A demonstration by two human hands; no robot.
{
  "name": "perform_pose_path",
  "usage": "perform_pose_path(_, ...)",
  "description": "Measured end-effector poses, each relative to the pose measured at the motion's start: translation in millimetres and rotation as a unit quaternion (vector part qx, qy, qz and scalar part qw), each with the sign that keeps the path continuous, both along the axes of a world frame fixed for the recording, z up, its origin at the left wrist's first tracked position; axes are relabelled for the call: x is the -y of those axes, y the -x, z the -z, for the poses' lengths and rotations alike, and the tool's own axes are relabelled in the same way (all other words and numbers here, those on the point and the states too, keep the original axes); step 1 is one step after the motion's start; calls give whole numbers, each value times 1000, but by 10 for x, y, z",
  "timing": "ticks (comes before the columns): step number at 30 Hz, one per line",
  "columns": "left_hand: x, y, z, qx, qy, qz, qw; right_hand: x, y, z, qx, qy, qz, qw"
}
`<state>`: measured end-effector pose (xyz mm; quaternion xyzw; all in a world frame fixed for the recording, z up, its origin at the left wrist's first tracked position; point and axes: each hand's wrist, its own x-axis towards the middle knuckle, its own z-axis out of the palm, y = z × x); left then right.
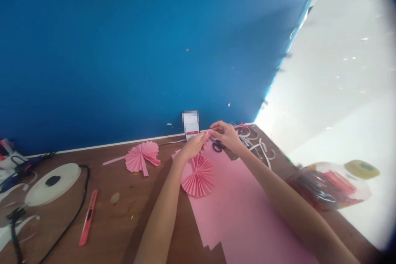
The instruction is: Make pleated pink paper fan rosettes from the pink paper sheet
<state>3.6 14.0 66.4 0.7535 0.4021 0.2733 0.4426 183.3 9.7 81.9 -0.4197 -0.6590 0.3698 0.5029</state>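
Left hand [194, 147] and right hand [227, 135] pinched on one folded pink paper strip [208, 133] between them, two pleated pink paper fans [198, 178], one just below the left hand, one left of it, one upright phone [192, 127] behind, writing unreadable

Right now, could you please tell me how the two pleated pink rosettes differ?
The left rosette shows an open gap; the right rosette looks nearly round. The left rosette is on the brown table; the right rosette is over the pink sheet. Both are pleated and pink.
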Motion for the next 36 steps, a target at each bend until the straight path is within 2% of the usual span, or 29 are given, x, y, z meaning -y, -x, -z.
perform_pose_path(8,12,14,-28,-48,-59,-25,997,-16,-17,62,35,16,-13,999)
perform_pose_path(13,30,10,-56,-59,-123,-46,990,-51,-7,109,28,15,-19,999)
perform_pose_path(18,50,8,-71,-59,-124,-56,989,-68,14,157,18,27,-18,999)
perform_pose_path(25,74,13,-104,-51,-118,-38,991,-80,-12,156,27,43,-35,998)
perform_pose_path(28,51,16,-59,-60,-123,-31,990,-122,-17,238,21,55,-33,998)
perform_pose_path(32,-1,32,64,-95,-132,-46,986,-171,-2,432,6,65,-28,997)
perform_pose_path(36,-44,67,178,-108,-91,-26,990,-176,16,627,7,33,-29,999)
